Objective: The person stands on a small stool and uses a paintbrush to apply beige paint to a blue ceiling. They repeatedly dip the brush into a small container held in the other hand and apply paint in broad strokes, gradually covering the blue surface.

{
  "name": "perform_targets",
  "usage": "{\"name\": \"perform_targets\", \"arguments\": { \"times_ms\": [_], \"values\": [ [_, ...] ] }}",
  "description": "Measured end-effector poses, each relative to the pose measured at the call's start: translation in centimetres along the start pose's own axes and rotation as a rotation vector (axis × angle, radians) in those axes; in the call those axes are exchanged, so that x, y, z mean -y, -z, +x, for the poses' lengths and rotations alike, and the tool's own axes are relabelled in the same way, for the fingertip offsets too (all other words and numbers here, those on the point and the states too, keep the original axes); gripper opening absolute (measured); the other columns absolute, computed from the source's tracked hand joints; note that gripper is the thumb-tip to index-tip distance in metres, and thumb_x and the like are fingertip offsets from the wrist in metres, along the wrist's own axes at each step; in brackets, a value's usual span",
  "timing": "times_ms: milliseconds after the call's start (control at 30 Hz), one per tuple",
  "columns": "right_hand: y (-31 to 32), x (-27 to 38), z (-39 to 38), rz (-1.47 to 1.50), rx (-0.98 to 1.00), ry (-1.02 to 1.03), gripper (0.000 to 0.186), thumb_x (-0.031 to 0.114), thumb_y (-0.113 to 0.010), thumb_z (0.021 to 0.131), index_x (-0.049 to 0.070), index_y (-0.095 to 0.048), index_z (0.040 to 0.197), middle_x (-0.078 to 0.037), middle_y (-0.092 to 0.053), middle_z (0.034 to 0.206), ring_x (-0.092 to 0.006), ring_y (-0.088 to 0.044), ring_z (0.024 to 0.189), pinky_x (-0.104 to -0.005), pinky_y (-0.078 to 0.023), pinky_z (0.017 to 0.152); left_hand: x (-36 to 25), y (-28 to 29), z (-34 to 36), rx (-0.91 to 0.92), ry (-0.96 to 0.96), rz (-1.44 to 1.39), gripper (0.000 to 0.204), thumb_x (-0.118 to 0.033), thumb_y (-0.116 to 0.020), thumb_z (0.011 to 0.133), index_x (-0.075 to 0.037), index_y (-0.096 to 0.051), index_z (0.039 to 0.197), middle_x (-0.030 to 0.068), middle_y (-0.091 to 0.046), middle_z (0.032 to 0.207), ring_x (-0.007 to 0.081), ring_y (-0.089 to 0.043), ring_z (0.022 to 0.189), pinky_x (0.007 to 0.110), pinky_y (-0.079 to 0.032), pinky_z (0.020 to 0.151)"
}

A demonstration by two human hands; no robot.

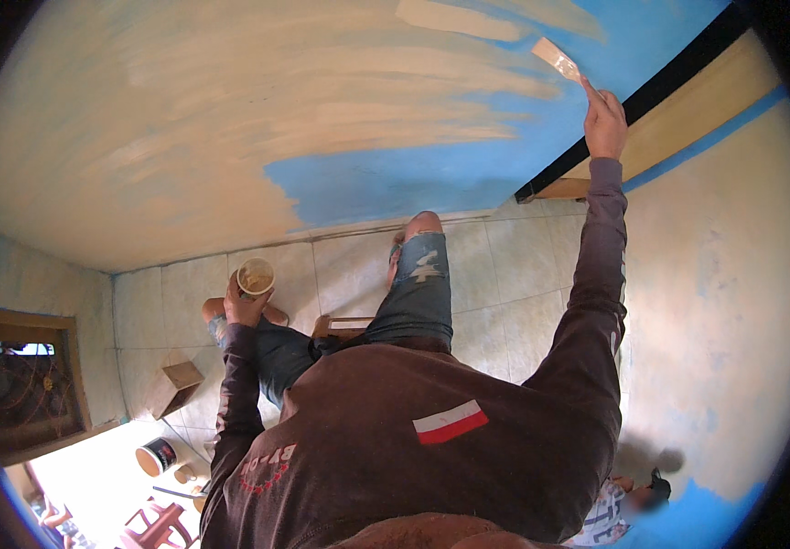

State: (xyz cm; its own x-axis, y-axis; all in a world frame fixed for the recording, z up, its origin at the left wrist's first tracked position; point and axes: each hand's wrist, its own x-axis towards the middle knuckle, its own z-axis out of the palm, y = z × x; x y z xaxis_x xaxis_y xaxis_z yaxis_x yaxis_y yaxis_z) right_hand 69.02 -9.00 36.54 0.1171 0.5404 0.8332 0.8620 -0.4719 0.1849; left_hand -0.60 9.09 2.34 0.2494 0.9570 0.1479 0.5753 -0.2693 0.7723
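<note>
My right hand (605, 124) is raised at the upper right, its fingers wrapped round the handle of a paintbrush (556, 58). The flat brush head, coated with cream paint, lies close against the wall (230, 137); whether it touches I cannot tell. Cream paint covers much of this wall in broad streaks, and a blue area (386, 178) shows along its lower right part. Lower left, my left hand (245, 305) is closed round a small round tub (256, 275) above my left knee. Cream paint shows inside the tub.
A black band (651, 96) borders the wall on the right. Beneath me is a wooden stool (351, 322) on a tiled floor (495, 265). A wooden box (175, 389), a bucket (155, 457) and a red plastic chair (159, 523) are lower left. Another person (610, 508) is behind at lower right.
</note>
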Motion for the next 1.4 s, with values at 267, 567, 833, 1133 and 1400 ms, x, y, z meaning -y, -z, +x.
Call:
{"name": "perform_targets", "arguments": {
  "times_ms": [267,567,833,1133,1400],
  "values": [
    [2.8,6.3,2.1,0.349,-0.165,-0.116,0.035,0.007,-0.068,0.091,0.023,-0.072,0.123,-0.008,-0.066,0.096,-0.0226,-0.065,0.083,-0.0318,-0.052,0.074,0.0,0.1,0.3,0.052,0.018,-0.009,0.088,-0.031,-0.092,0.066,-0.001,-0.048,0.137,0.0202,-0.062,0.126,0.0335,-0.064,0.114,0.042,-0.055,0.094],
    [1.0,22.2,9.7,0.653,-0.240,0.254,0.030,0.010,-0.073,0.087,0.022,-0.077,0.114,-0.003,-0.064,0.085,-0.0200,-0.061,0.072,-0.0315,-0.051,0.065,0.9,0.0,0.2,0.047,0.004,0.015,0.090,-0.033,-0.091,0.067,0.000,-0.047,0.138,0.0208,-0.061,0.127,0.0347,-0.062,0.117,0.043,-0.053,0.097],
    [-1.3,27.3,12.1,0.608,-0.266,0.269,0.027,0.015,-0.072,0.088,0.026,-0.077,0.111,0.000,-0.062,0.083,-0.0190,-0.061,0.071,-0.0326,-0.050,0.061,0.4,0.0,-0.4,0.006,0.043,-0.019,0.090,-0.033,-0.090,0.068,0.001,-0.047,0.138,0.0213,-0.061,0.128,0.0338,-0.062,0.117,0.041,-0.054,0.096],
    [-0.5,17.9,9.2,0.420,-0.193,0.105,0.029,0.019,-0.069,0.089,0.029,-0.075,0.115,-0.002,-0.066,0.092,-0.0231,-0.066,0.081,-0.0347,-0.054,0.070,-0.1,-0.3,-0.6,-0.003,0.025,-0.020,0.089,-0.032,-0.091,0.067,0.001,-0.047,0.137,0.0221,-0.062,0.126,0.0353,-0.063,0.116,0.043,-0.054,0.095],
    [2.4,9.8,6.8,0.279,-0.134,-0.042,0.029,0.017,-0.071,0.090,0.028,-0.075,0.117,-0.003,-0.067,0.091,-0.0198,-0.066,0.079,-0.0316,-0.053,0.069,-0.5,0.0,-0.1,0.029,0.016,0.019,0.090,-0.034,-0.091,0.067,0.002,-0.047,0.137,0.0239,-0.061,0.127,0.0381,-0.061,0.117,0.045,-0.053,0.096]
  ]
}}
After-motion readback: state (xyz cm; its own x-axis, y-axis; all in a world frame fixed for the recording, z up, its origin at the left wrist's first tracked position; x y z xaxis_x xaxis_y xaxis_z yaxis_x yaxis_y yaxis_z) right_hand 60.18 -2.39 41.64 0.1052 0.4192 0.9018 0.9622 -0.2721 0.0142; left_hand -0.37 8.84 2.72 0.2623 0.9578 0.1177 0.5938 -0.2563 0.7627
